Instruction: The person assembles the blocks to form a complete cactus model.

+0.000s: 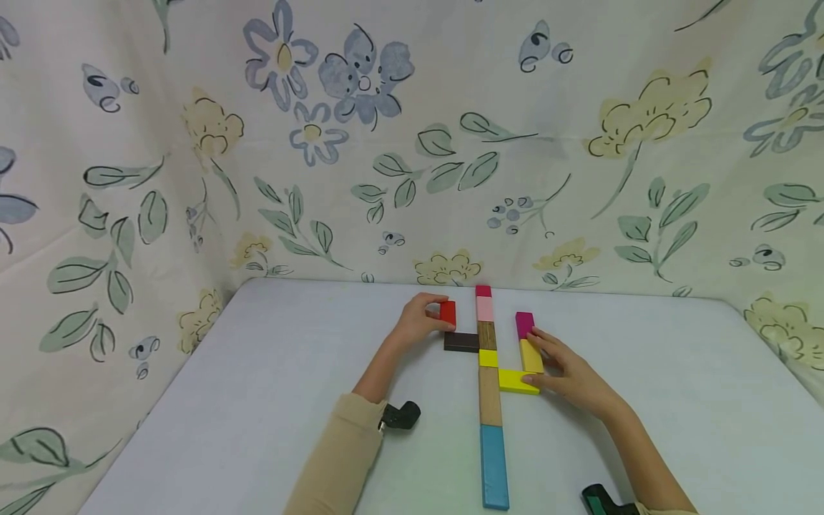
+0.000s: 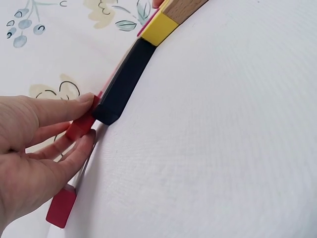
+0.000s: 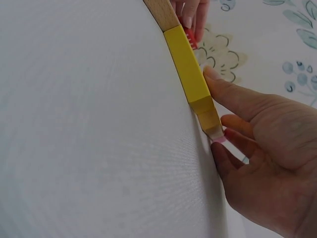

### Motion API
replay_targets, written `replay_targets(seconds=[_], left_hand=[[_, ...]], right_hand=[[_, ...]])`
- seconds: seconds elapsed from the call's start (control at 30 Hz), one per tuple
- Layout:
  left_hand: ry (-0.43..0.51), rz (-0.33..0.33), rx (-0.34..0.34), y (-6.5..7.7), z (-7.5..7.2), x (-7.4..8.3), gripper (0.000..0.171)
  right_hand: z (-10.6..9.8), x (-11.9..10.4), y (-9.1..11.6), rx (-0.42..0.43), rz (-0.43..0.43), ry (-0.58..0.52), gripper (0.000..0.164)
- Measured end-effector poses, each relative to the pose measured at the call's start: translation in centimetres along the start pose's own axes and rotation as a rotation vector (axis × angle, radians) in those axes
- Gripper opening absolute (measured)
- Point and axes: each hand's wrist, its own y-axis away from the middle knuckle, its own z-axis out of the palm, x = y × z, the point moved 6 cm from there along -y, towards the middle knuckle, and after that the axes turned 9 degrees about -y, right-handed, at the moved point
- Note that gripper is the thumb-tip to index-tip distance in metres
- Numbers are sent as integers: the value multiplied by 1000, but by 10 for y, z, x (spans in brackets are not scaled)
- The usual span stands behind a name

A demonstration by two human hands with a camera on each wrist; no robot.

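My left hand (image 1: 415, 320) pinches a red block (image 1: 448, 315) between thumb and fingers. That block stands lengthwise at the outer end of a dark block (image 1: 460, 342), which juts left from a column of wooden blocks. On the column's other side my right hand (image 1: 575, 377) curls about a golden-yellow block (image 1: 531, 355). Its thumb lies at a bright yellow block (image 1: 515, 381) that extends right from the column, while a fingertip touches a magenta block (image 1: 524, 325). In the right wrist view the thumb (image 3: 230, 91) runs along the bright yellow block's edge.
The column runs away from me: a blue block (image 1: 494, 465), a tan one (image 1: 490, 397), a small yellow one (image 1: 488, 357), a brown one (image 1: 486, 335), a pink one (image 1: 485, 309) and a crimson end (image 1: 483, 291). A floral cloth (image 1: 412, 236) hangs behind the white table (image 1: 270, 400).
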Motion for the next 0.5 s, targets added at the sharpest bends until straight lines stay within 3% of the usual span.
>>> replay_targets(seconds=[0.5], left_hand=[[-39,-34,54,1,2,5,60]], right_hand=[[0,-1,1,-2,2,-5,83]])
